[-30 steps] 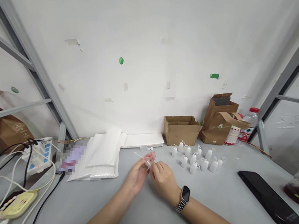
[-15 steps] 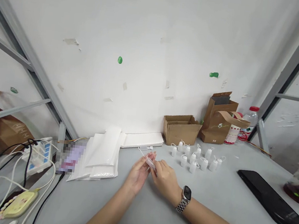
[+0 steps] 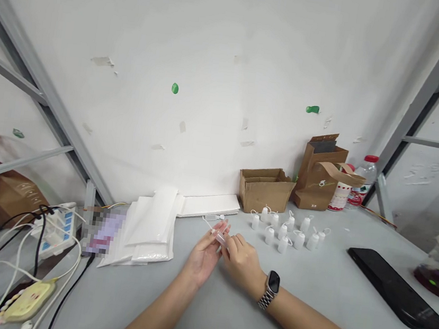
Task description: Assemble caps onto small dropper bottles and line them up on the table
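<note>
My left hand [image 3: 204, 253] and my right hand [image 3: 243, 261] meet above the grey table [image 3: 225, 314], both pinching a small clear plastic tube [image 3: 219, 236] with a thin white strap sticking up to the left. A watch with a metal band is on my right wrist [image 3: 270, 289]. Several small white capped bottles [image 3: 285, 230] stand in a cluster just beyond and to the right of my hands. Another small clear piece [image 3: 214, 217] lies on the table behind my fingers.
White padded envelopes [image 3: 151, 228] are stacked at left, flat white sheets [image 3: 209, 205] behind. An open cardboard box [image 3: 265, 189], brown paper bag [image 3: 321, 173] and drink bottle [image 3: 363, 177] stand by the wall. A black tablet [image 3: 396, 290] lies at right; cables and a power strip [image 3: 55, 227] at left.
The hands have stayed together, turning the small tube slightly; its strap now points more upward. The view shifted a little.
</note>
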`<action>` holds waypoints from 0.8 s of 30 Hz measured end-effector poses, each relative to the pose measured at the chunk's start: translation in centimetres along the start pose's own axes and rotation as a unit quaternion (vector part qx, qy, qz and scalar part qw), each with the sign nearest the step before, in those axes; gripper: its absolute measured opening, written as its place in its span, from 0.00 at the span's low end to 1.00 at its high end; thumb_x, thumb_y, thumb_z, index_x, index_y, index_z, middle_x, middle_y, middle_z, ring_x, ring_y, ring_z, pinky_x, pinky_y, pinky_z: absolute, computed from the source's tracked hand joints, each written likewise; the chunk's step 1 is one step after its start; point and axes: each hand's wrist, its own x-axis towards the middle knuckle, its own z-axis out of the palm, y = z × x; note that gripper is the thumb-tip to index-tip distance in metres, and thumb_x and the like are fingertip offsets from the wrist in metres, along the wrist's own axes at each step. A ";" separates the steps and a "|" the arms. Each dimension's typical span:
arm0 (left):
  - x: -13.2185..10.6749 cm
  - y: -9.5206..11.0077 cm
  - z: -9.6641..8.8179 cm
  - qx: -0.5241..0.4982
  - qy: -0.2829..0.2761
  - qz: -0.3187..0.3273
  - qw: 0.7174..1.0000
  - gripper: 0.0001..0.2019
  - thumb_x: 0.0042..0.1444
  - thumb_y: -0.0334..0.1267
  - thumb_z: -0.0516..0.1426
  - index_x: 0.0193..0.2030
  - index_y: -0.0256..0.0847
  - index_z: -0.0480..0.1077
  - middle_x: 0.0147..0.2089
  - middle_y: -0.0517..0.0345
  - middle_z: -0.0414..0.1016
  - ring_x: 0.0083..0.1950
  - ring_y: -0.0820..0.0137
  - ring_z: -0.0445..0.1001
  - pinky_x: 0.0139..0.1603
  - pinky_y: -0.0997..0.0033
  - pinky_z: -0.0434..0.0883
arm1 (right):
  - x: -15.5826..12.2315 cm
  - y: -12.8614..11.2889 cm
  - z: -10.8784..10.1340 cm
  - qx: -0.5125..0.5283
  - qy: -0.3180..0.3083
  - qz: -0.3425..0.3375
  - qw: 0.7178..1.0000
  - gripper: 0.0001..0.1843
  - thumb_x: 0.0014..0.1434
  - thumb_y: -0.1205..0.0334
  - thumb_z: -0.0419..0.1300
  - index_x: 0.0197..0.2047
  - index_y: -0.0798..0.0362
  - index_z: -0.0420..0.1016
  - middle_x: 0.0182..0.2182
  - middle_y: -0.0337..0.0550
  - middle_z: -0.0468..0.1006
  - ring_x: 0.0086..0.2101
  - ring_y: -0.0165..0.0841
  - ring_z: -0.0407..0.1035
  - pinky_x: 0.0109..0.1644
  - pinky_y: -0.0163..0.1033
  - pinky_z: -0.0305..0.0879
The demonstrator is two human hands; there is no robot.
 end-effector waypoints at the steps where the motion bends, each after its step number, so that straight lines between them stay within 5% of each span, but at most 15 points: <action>1: 0.0 -0.1 0.0 0.005 -0.003 0.002 1.000 0.12 0.53 0.32 0.53 0.44 0.41 0.71 0.60 0.55 0.62 0.61 0.65 0.57 0.59 0.65 0.58 | 0.0 0.0 -0.1 0.001 0.001 0.001 1.000 0.09 0.58 0.71 0.48 0.29 0.57 0.67 0.21 0.43 0.68 0.25 0.32 0.59 0.27 0.36 0.52; 15: -0.5 0.5 0.7 0.064 0.017 0.046 0.997 0.10 0.51 0.37 0.57 0.38 0.36 0.73 0.49 0.48 0.73 0.56 0.62 0.64 0.59 0.63 0.56 | 0.2 -0.2 -1.0 0.030 -0.011 0.017 0.999 0.09 0.59 0.69 0.48 0.30 0.56 0.66 0.22 0.42 0.68 0.26 0.32 0.60 0.27 0.35 0.52; 24: -0.4 0.4 0.2 0.021 0.008 0.010 1.000 0.10 0.53 0.32 0.54 0.41 0.39 0.72 0.57 0.52 0.65 0.62 0.64 0.56 0.60 0.64 0.55 | -0.3 -0.3 -0.4 -0.007 -0.011 -0.014 1.000 0.07 0.57 0.72 0.48 0.31 0.57 0.66 0.21 0.42 0.67 0.25 0.32 0.59 0.26 0.36 0.51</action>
